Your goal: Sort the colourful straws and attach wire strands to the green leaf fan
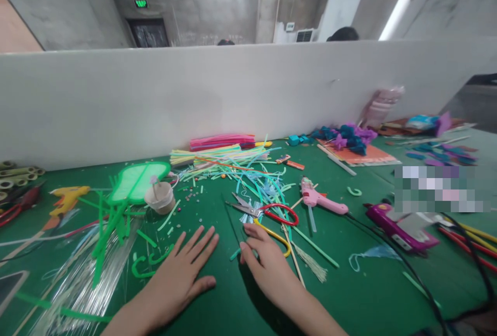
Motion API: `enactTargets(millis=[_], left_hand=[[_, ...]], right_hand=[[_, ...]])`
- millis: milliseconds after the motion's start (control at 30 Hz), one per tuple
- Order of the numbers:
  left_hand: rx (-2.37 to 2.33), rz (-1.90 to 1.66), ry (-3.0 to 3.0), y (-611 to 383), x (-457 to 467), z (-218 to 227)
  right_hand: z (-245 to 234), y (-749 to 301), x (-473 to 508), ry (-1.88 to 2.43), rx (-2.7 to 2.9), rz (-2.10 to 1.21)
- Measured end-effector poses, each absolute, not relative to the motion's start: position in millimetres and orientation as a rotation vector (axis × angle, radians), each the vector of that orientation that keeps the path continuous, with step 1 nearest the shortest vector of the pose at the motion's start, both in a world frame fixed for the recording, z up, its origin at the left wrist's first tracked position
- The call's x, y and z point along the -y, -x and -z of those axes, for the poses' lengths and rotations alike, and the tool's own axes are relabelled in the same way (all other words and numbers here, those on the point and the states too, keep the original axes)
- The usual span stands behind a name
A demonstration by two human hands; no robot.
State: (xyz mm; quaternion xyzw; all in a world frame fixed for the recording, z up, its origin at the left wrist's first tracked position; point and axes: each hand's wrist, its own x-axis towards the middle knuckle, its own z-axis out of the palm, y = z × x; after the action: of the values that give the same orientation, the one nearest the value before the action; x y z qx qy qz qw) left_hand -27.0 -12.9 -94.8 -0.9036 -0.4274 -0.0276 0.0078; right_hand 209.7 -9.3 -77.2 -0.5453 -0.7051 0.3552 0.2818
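My left hand (pixel 186 268) lies flat on the green table, palm down and fingers spread, with nothing in it. Bent green pipe cleaners (pixel 145 268) are just to its left. My right hand (pixel 267 261) is closed, thumb and fingers pinched around what looks like a thin dark stick (pixel 232 219) that slants up and away. Its held end is hidden by the fingers. Just beyond this hand lie scissors (pixel 277 213) with a red and a yellow handle, their blades apart, over a light blue tassel (pixel 248 216). A beige tassel (pixel 310 262) lies to the right.
Pink (pixel 316 199) and yellow (pixel 70 196) glue guns lie on either side. A small cup (pixel 160 199) stands by a green pipe-cleaner frame (pixel 135 180). Pipe cleaner bundles (pixel 217 155) lie before the white partition (pixel 155 98). A purple tool (pixel 402 227) and cables lie right.
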Motion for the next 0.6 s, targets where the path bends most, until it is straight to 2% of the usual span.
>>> enactTargets(millis=[200, 367, 467, 600], left_hand=[[1.482, 0.218, 2.472, 47, 4, 107], [1.287, 0.233, 2.635, 17, 8, 105], [1.188, 0.396, 2.587, 6, -1, 106], [0.973, 0.708, 2.429, 6, -20, 109]], right_hand=[[75, -200, 31, 1.463, 2.151, -0.745], [51, -192, 24, 1.386, 2.454, -0.615], [20, -193, -39, 1.367, 2.565, -0.276], [-11, -185, -180, 1.502, 2.452, 0.173]])
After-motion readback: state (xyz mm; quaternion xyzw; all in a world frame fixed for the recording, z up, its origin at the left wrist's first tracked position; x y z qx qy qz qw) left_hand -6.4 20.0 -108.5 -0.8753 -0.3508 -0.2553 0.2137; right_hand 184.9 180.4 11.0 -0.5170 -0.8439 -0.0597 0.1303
